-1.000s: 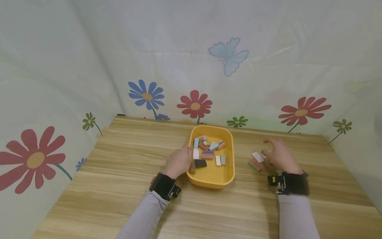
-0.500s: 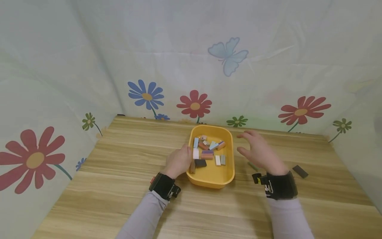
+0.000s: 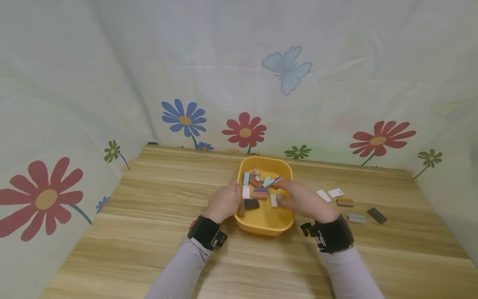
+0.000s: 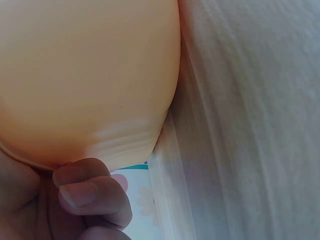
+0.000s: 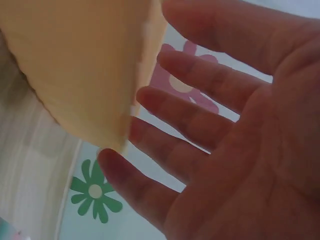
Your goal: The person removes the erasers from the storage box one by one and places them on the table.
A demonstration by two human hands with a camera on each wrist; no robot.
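A yellow plastic bin (image 3: 265, 226) stands mid-table with several small rectangular blocks inside, among them a black block (image 3: 252, 204), a white block (image 3: 274, 201) and an orange-and-purple block (image 3: 260, 194). My left hand (image 3: 224, 202) grips the bin's left rim; in the left wrist view its curled fingers (image 4: 95, 192) are against the bin wall (image 4: 90, 75). Over the right rim reaches my right hand (image 3: 306, 199), fingertips above the blocks. The right wrist view shows that hand's fingers (image 5: 175, 115) spread and nothing in the palm, beside the bin wall (image 5: 75, 60).
Right of the bin lie several loose blocks: two white blocks (image 3: 335, 193), an orange-and-grey block (image 3: 345, 202), a pale grey block (image 3: 357, 218) and a black block (image 3: 377, 215). A flower-printed curtain (image 3: 209, 62) borders the wooden table (image 3: 157, 195) behind and at both sides.
My right hand has moved left from the loose blocks to over the bin's right rim, uncovering blocks on the table. My left hand and the bin have stayed in place.
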